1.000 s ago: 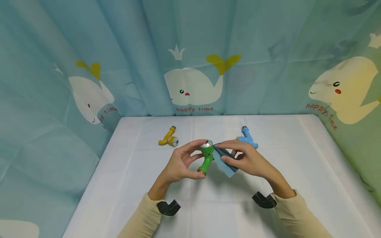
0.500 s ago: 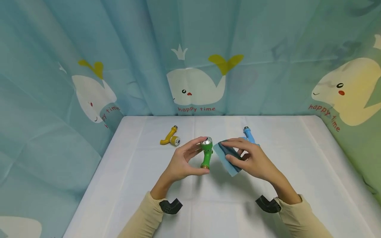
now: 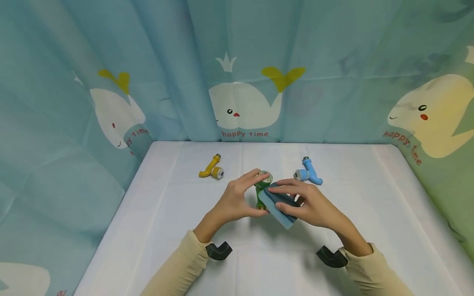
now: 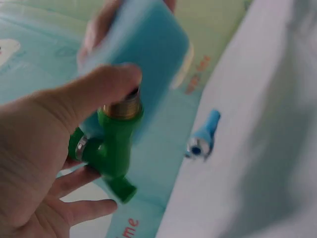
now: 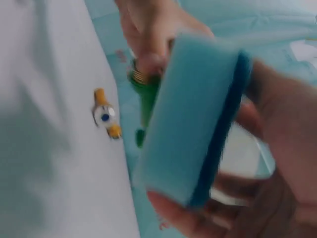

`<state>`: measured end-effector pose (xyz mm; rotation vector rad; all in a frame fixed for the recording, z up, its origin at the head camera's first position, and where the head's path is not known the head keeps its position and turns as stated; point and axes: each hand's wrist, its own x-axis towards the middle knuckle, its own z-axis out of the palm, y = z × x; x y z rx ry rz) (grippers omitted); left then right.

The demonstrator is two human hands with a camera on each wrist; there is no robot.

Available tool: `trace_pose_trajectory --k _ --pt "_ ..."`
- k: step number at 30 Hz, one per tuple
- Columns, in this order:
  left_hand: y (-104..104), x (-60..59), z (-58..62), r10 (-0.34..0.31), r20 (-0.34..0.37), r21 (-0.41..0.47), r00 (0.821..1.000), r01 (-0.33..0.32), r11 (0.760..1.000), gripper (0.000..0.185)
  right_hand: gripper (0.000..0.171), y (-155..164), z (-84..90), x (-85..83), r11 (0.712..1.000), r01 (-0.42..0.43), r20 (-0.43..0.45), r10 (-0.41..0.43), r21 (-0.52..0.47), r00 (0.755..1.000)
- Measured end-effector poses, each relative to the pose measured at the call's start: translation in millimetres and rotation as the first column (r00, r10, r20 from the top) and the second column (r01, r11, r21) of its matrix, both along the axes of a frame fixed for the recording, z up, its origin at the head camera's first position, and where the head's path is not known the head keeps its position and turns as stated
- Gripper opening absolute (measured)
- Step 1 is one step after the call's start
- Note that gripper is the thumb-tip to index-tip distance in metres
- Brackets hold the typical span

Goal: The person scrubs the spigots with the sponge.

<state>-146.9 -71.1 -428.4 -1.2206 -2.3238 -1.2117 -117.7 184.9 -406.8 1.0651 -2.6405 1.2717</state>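
The left hand [image 3: 237, 199] is gripping a green tap [image 3: 262, 190] above the white table [image 3: 170, 230], while the right hand [image 3: 309, 203] is holding a blue sponge [image 3: 275, 205] against the tap's right side. A yellow tap [image 3: 211, 169] is lying far left of the hands, and a blue tap [image 3: 309, 173] is lying far right. 2 cream sleeves [image 3: 181, 267] are covering the forearms at the near edge.

Head view: blue sponge [image 3: 278, 205] and left hand [image 3: 237, 201] hide most of the green tap [image 3: 261, 188]. Right wrist view motion-blurred; right hand [image 5: 277, 163] cut by frame edge.
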Motion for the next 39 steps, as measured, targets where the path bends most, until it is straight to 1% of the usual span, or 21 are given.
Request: trace_pose_trajectory --k 1,3,6,8,11,12,14,18,20,22,24,25,28,31,34,36,39 --pt "1 0.3 1.0 0.015 -0.024 -0.021 1.000 -0.015 1.000 0.087 0.039 -1 -1.7 -0.2 1.000 0.010 0.008 -0.010 -0.008 1.000" --pt "1 1.4 2.1 0.027 -0.047 -0.047 0.999 -0.029 0.998 0.088 0.039 -5 -5.2 0.1 0.999 0.041 0.011 -0.041 0.000 0.999" --pt "3 2.6 2.5 0.032 -0.078 -0.085 0.996 -0.039 0.996 0.088 0.039 -8 -9.1 -0.3 0.998 0.060 0.010 -0.061 0.017 0.998" --pt "3 2.7 1.1 0.030 -0.093 -0.094 0.995 -0.039 0.995 0.089 0.038 -7 -8.1 -1.7 0.998 0.038 0.023 -0.039 0.041 0.999" --pt "2 2.6 0.6 0.013 -0.101 -0.094 0.995 -0.022 0.995 0.088 0.037 -1 -3.4 -6.2 0.994 -0.052 0.079 0.045 0.096 0.996" --pt "2 1.9 0.4 0.005 -0.093 -0.089 0.996 -0.013 0.996 0.088 0.036 2 -1.4 -7.5 0.990 -0.082 0.095 0.071 0.116 0.993" --pt "0 0.2 -0.5 -0.001 -0.077 -0.071 0.997 -0.005 0.997 0.090 0.036 8 1.1 -8.1 0.985 -0.101 0.089 0.089 0.143 0.992" --pt "-2 -4.2 -1.1 -0.009 -0.032 -0.011 0.999 0.008 1.000 0.091 0.038 9 -0.2 -6.4 0.993 -0.063 0.020 0.061 0.102 0.998" --pt "-3 -4.7 -0.8 -0.016 -0.010 0.014 1.000 0.017 1.000 0.091 0.039 5 -2.9 -5.3 0.996 -0.053 0.003 0.053 0.074 0.999" --pt "-2 -3.7 -0.5 -0.040 0.019 0.030 0.999 0.040 0.999 0.090 0.039 3 -5.1 -4.4 0.994 -0.047 -0.013 0.048 0.095 0.999" --pt "-3 -1.9 -0.4 -0.052 0.046 0.045 0.998 0.050 0.998 0.090 0.039 4 -7.8 -4.1 0.991 -0.015 -0.046 0.022 0.137 0.999" --pt "-2 -1.3 -0.1 -0.059 0.053 0.050 0.997 0.057 0.997 0.090 0.040 5 -9.3 -4.1 0.990 0.003 -0.061 0.006 0.140 0.998" --pt "-1 -1.2 1.5 -0.056 0.034 0.045 0.998 0.055 0.997 0.090 0.041 7 -13.4 -3.8 0.993 0.040 -0.103 -0.029 0.107 0.994" --pt "1 -2.4 2.8 -0.035 0.008 0.029 0.999 0.035 0.999 0.091 0.044 6 -17.2 -2.0 1.000 0.024 -0.087 -0.025 -0.010 0.996" --pt "2 -2.5 2.4 -0.013 -0.006 0.009 1.000 0.013 1.000 0.091 0.045 3 -19.3 0.5 0.997 0.025 -0.074 -0.031 -0.078 0.997" --pt "3 -1.1 2.3 0.009 -0.023 -0.003 1.000 -0.009 1.000 0.091 0.044 -1 -20.7 0.5 0.995 0.045 -0.068 -0.051 -0.089 0.996" --pt "4 1.6 1.1 0.038 -0.043 -0.009 0.998 -0.038 0.999 0.091 0.041 -4 -23.9 -1.7 0.994 0.106 -0.080 -0.109 -0.039 0.991"
